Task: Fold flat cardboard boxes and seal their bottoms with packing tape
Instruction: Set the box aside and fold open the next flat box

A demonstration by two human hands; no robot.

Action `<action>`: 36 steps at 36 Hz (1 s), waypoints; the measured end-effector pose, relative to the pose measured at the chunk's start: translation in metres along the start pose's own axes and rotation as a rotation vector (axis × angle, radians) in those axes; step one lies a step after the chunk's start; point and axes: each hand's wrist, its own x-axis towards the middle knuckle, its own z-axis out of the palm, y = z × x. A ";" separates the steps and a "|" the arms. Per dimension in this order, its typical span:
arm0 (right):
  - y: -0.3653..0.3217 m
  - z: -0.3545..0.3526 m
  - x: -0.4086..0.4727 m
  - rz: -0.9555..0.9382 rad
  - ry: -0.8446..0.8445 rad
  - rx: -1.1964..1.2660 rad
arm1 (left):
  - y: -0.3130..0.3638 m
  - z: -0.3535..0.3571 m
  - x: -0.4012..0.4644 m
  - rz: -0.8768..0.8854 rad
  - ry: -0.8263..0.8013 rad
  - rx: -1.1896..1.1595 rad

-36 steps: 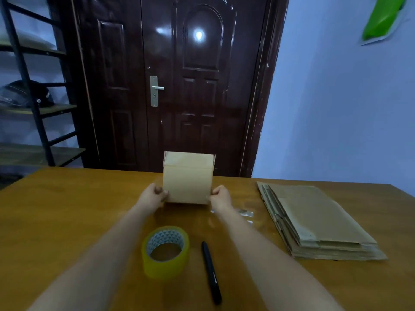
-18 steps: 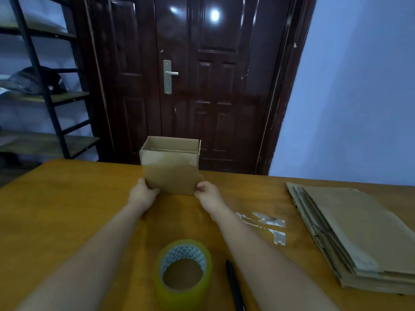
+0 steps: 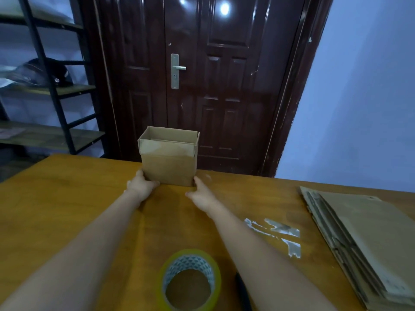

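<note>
A folded cardboard box (image 3: 168, 167) stands upright with its top open near the far edge of the wooden table (image 3: 67, 198). My left hand (image 3: 142, 185) holds its lower left corner, thumb on the front face and fingers round the side. My right hand (image 3: 200, 194) touches the lower right corner with straight fingers, its thumb off the box. A roll of yellowish packing tape (image 3: 189, 281) lies flat near me between my forearms. A stack of flat cardboard boxes (image 3: 363, 241) lies at the right.
A black pen (image 3: 242, 295) lies right of the tape roll, partly behind my right forearm. Scraps of tape (image 3: 278, 234) stick to the table left of the stack. A dark door (image 3: 202, 81) and a metal shelf rack (image 3: 49, 90) stand beyond the table.
The box moved away from me to the table's far side and now shows its open top. My right hand's grip has loosened to a touch at the corner.
</note>
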 end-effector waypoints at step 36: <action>0.024 -0.195 -0.204 0.031 0.353 -0.893 | 0.147 0.084 -0.221 0.881 -0.143 0.993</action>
